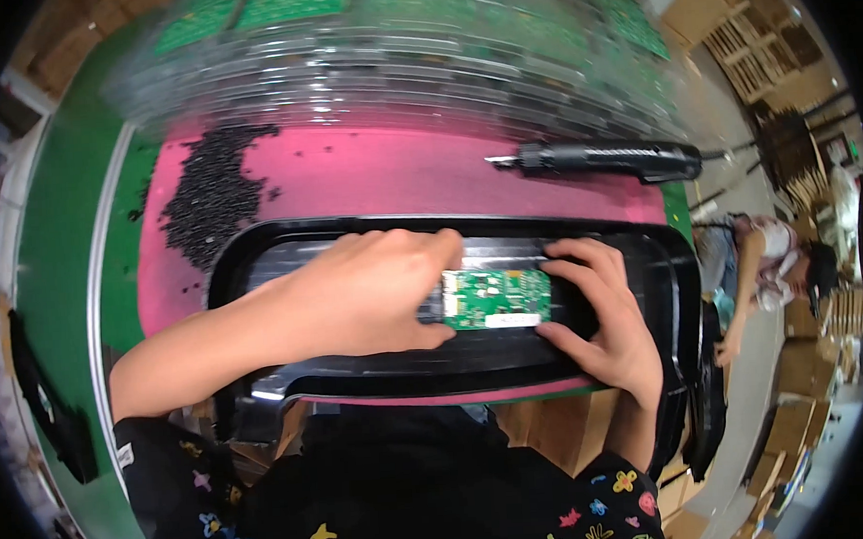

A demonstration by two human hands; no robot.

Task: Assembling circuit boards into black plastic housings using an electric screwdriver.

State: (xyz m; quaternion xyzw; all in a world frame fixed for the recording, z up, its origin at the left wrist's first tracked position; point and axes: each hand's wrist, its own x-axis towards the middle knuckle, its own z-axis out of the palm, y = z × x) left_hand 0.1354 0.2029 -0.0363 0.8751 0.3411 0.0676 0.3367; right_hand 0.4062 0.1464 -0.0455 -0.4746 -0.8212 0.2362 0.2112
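Two hands close on one small green circuit board point(497, 297), which lies inside the hollow of a black plastic housing point(636, 259). The left hand point(364, 292) comes in from the left with its grip curled: thumb and fingers are pressed onto the board's left end, covering that edge. The right hand point(605, 319) meets it from the right, grip pinching the board's right end, forefinger on the upper corner and thumb at the lower corner. So the board sits directly between the two grips, touched by both, with a white label strip along its lower edge.

Under the housing lies a pink mat point(387, 169) on the green tabletop point(54, 240). On the mat's left part sits a heap of small black screws point(208, 193), well apart from the hands. Beyond the housing, to the upper right, a black electric screwdriver point(606, 158) lies on its side, its bit pointing left. Farther back stand stacks of clear trays point(392, 67) holding green boards. At the right edge another person point(778, 271) bends over among cardboard boxes.
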